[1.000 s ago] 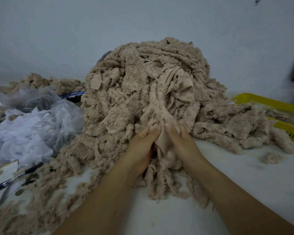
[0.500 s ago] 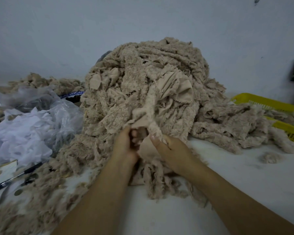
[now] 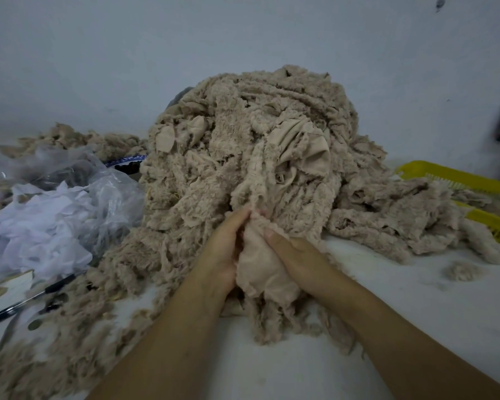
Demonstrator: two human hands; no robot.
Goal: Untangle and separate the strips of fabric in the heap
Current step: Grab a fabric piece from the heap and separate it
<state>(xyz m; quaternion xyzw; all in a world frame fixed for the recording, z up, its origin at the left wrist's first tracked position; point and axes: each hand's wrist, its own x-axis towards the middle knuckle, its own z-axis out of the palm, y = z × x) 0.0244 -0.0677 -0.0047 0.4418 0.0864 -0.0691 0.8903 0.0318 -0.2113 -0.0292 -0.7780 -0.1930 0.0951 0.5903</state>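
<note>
A tall heap of beige fuzzy fabric strips (image 3: 260, 145) fills the middle of the white table. At its near foot, both hands hold one strip (image 3: 260, 267) whose smooth backing faces me. My left hand (image 3: 223, 249) grips the strip's left edge, fingers curled up toward the heap. My right hand (image 3: 298, 255) grips the right edge with the thumb laid across the cloth. The strip's upper end runs into the heap; its frayed lower end hangs onto the table between my forearms.
Clear plastic bags with white scraps (image 3: 49, 223) lie at the left. A black pen (image 3: 26, 301) sits near the left edge. A yellow basket (image 3: 456, 177) holding more strips stands at the right. Loose fluff (image 3: 459, 269) dots the white table (image 3: 416, 313).
Both hands first rose with the strip toward the heap, then came down and closed together on it, so that more smooth backing now shows between them.
</note>
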